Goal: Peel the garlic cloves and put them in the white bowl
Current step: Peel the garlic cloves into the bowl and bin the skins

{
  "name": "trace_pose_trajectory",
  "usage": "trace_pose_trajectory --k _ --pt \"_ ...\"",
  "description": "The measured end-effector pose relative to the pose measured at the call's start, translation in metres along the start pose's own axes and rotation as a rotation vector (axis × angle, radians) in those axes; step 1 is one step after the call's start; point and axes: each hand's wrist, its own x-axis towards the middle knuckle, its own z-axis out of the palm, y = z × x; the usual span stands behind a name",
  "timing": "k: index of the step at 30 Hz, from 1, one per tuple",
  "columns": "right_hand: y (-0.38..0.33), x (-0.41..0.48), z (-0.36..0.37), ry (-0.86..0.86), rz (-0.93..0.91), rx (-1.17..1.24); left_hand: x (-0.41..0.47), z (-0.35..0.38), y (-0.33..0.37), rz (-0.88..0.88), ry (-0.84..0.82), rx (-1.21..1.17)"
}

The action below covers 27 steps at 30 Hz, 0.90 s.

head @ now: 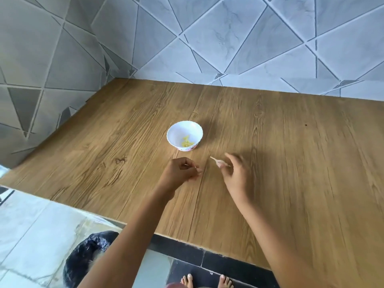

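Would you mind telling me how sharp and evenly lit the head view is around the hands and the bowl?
Head view: soft, even light with no glare; faint shadows fall right of the white bowl and the right hand; that hand and its garlic clove are slightly blurred; the wide-angle lens slightly bows the table at its far edge.

Left hand [180, 171], right hand [235, 171] — curled fingers

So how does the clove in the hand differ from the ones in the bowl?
The clove in the right hand is pale pinkish and seems unpeeled; the cloves in the bowl are yellow and bare. The held clove is pinched above the table; the cloves lie on the bowl's bottom. It is one; they are several. All are garlic.
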Motion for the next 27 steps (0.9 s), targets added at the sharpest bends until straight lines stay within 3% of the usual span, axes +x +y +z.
trace_pose_trajectory --k 4,8,15,21,27 --pt "-0.023 -0.035 -0.014 0.063 -0.123 -0.067 -0.012 -0.015 -0.009 0.058 -0.002 0.03" --pt "-0.04 -0.066 0.002 -0.072 -0.162 -0.146 -0.017 -0.028 -0.018 0.116 -0.031 0.151" --pt "-0.048 -0.095 0.024 -0.2 -0.094 -0.381 -0.015 -0.056 -0.028 0.124 -0.136 0.226" --pt "-0.056 -0.094 0.019 -0.252 -0.045 -0.367 -0.011 -0.056 -0.024 -0.007 -0.37 0.171" --pt "-0.06 -0.096 0.018 -0.24 -0.038 -0.396 0.001 -0.049 -0.018 0.07 -0.361 0.384"
